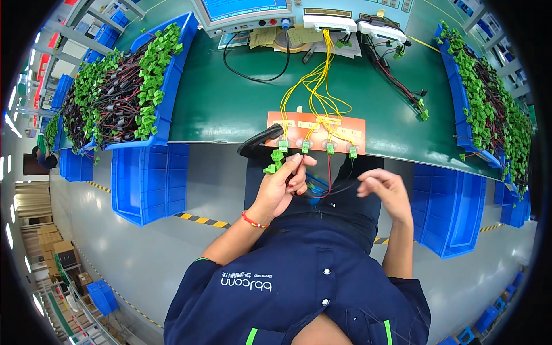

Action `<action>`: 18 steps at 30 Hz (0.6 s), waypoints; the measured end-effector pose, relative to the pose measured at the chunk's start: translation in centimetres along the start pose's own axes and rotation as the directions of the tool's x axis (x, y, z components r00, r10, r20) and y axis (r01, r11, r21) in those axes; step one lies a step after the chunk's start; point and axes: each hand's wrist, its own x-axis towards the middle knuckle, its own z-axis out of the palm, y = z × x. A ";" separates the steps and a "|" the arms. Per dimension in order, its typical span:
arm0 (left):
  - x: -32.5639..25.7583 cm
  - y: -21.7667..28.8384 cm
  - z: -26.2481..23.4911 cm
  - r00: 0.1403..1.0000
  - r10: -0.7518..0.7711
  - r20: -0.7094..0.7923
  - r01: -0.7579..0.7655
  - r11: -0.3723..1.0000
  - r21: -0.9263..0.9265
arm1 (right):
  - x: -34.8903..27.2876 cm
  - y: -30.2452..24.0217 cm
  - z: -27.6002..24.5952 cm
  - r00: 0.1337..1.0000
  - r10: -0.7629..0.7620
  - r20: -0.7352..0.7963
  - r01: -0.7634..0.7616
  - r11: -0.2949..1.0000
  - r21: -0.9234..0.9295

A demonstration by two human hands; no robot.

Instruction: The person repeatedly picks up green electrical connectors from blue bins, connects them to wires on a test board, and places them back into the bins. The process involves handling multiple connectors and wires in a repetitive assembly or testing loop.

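On the front edge of the bench lies an orange test board (275, 119) with several green terminal plugs (330, 148) in a row, fed by yellow wires (315, 80). My left hand (280, 187) is closed below the left plugs, its fingers round a cable harness whose green connectors (277, 160) stick out by the thumb. Red and black wires (329, 175) hang from the board's plugs in a loop between my hands. My right hand (388, 192) is to the right of that loop, its thumb and fingers curled together near a thin black wire; what they pinch, if anything, is too small to tell.
Blue bins heaped with green-plugged cable harnesses stand at left (163, 92) and right (460, 103). Behind the board is a tester with a screen (244, 8). A black cable (253, 77) and a loose harness (402, 86) lie on the green bench. Blue crates (148, 184) hang below its edge.
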 end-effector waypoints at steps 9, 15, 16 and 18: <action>0.0 -0.3 -0.7 0.998 -0.034 0.050 0.035 0.999 -0.026 | 3.3 0.0 7.7 0.956 -0.004 0.292 -0.131 0.889 0.439; -4.0 -1.3 -1.1 0.959 -0.222 0.175 0.227 0.974 -0.006 | 0.1 0.3 7.6 0.860 0.140 0.491 -0.245 0.957 0.156; -4.8 -1.0 -1.4 0.970 -0.192 0.148 0.195 0.981 -0.007 | -0.6 0.7 8.3 0.874 0.151 0.461 -0.277 0.935 0.220; -6.3 0.6 -3.1 0.990 -0.123 0.063 0.126 0.990 -0.058 | -0.5 1.6 8.2 0.869 0.080 0.488 -0.123 0.991 0.057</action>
